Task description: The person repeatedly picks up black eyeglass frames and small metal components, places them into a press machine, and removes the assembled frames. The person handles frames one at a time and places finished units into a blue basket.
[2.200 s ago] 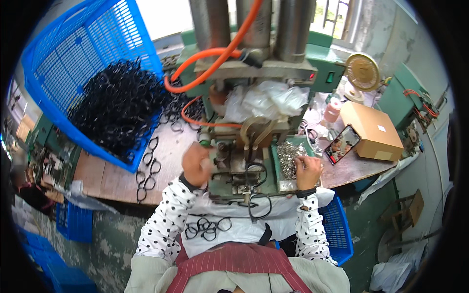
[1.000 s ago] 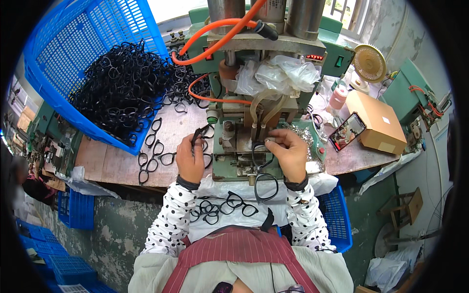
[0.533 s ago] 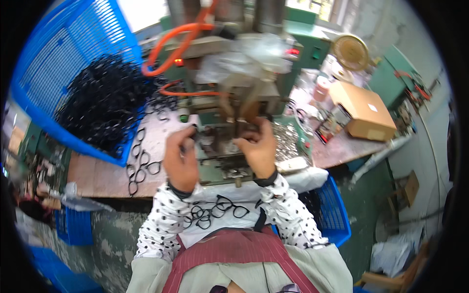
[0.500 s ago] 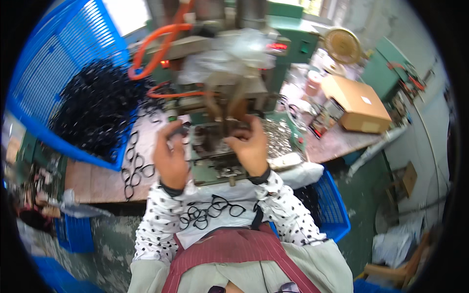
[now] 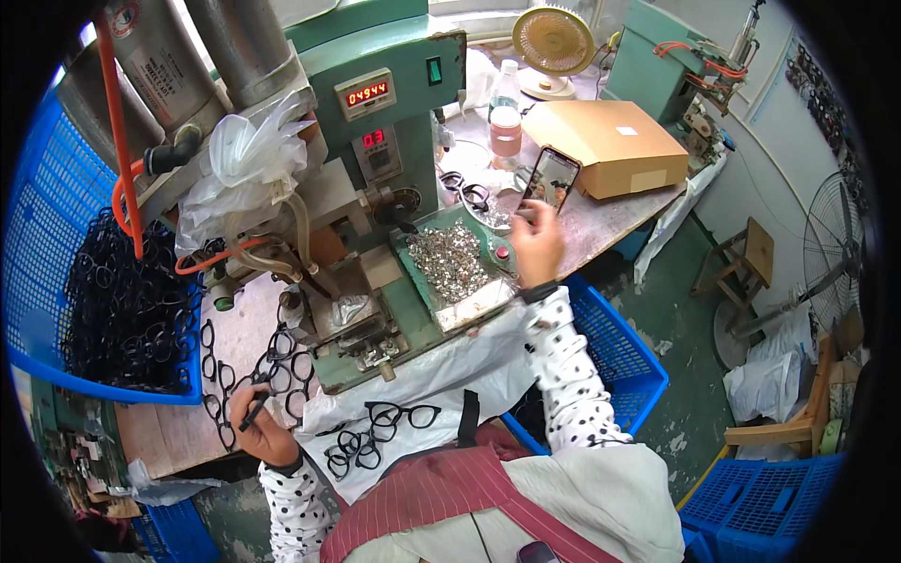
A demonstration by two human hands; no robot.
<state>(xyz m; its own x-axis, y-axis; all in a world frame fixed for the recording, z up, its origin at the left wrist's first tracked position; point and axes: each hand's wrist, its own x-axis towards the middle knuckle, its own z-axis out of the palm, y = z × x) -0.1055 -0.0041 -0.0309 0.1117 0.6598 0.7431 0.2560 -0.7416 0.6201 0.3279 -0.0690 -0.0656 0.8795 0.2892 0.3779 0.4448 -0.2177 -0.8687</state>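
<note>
My left hand [image 5: 267,439] is closed around a black eyeglass frame [image 5: 253,410], seen nearly edge-on, at the table's front left. More black eyeglass frames [image 5: 282,347] lie on the table just beyond it. On the far right, my right hand [image 5: 538,249] reaches up to a phone [image 5: 554,178] that leans against a cardboard box. Its bent fingers are apart at the phone's lower edge, holding nothing visible; whether they touch the screen is unclear. Between my hands stands a green press machine [image 5: 413,319]. Several eyeglass frames [image 5: 402,416] rest on white cloth before me.
A tray of small shiny metal parts [image 5: 446,263] sits right of the press. The large blue basket [image 5: 113,389] at left holds piled black frames. Another blue basket [image 5: 624,352] stands below the right table edge. A bottle [image 5: 505,89], cardboard box [image 5: 610,136] and fan [image 5: 554,42] are behind.
Both hands have left the press: the left moved down and left with an eyeglass frame, the right moved right to the phone. The view has swung to the right.
</note>
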